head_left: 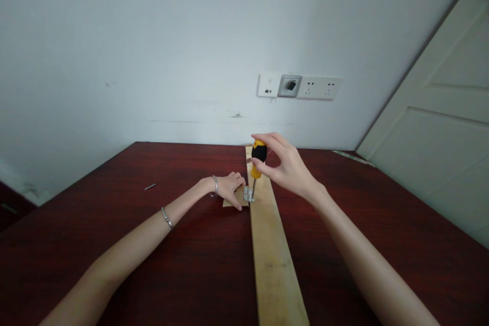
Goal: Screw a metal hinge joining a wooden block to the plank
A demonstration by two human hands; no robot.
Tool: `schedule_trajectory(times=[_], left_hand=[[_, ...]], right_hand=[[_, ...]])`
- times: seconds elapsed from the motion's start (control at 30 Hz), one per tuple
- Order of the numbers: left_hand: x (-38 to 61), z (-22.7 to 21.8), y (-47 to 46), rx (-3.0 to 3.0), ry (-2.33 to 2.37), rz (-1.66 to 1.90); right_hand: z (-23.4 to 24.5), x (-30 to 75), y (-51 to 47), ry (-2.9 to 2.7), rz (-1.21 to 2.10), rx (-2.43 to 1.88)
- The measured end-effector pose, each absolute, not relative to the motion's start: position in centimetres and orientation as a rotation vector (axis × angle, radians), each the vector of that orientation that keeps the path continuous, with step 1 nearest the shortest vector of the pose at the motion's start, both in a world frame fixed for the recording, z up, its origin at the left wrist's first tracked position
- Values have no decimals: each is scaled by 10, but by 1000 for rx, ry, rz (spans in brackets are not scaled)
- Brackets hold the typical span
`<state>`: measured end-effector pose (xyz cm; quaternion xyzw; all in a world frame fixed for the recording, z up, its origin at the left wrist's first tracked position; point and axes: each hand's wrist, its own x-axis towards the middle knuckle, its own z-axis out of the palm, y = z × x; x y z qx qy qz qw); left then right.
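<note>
My right hand [284, 164] grips the yellow and black handle of a screwdriver [259, 153] between thumb and fingers. The screwdriver stands nearly upright, its shaft pointing down at a small metal hinge [248, 193]. That hinge bridges the left edge of a long wooden board [269, 244] and a small tan piece [229, 203], which looks like cardboard or thin wood. Spread over the tan piece, my left hand [230, 187] rests with thumb and fingers apart, close beside the hinge. Whether a screw sits under the tip is too small to tell.
A thin metal rod or bit [150, 186] lies on the dark red table [191, 265] to the left. Wall sockets [319, 87] are on the white wall behind. A pale strip [353, 158] lies at the back right, near a white panelled door [439, 112].
</note>
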<state>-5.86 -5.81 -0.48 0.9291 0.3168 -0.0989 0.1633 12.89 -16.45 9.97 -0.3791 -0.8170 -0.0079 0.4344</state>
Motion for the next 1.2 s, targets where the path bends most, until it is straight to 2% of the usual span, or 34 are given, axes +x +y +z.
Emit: schedule_trajectory(times=[0.5,0.73,0.93,1.2], left_hand=[[-59,-5,-56,2659,901,-295],[-60,-9,-53,2670,872,-286],[-60,-11,-51,2708,846,-263],[-61,-12,-52,2701,862,-271]], right_hand=[[101,128,-166,-1992,-50,-1005],[101,128,-165,-2027,-15,-867],[98,128,-162,-1979,-48,-1059],[96,125,-161,-1967,85,-870]])
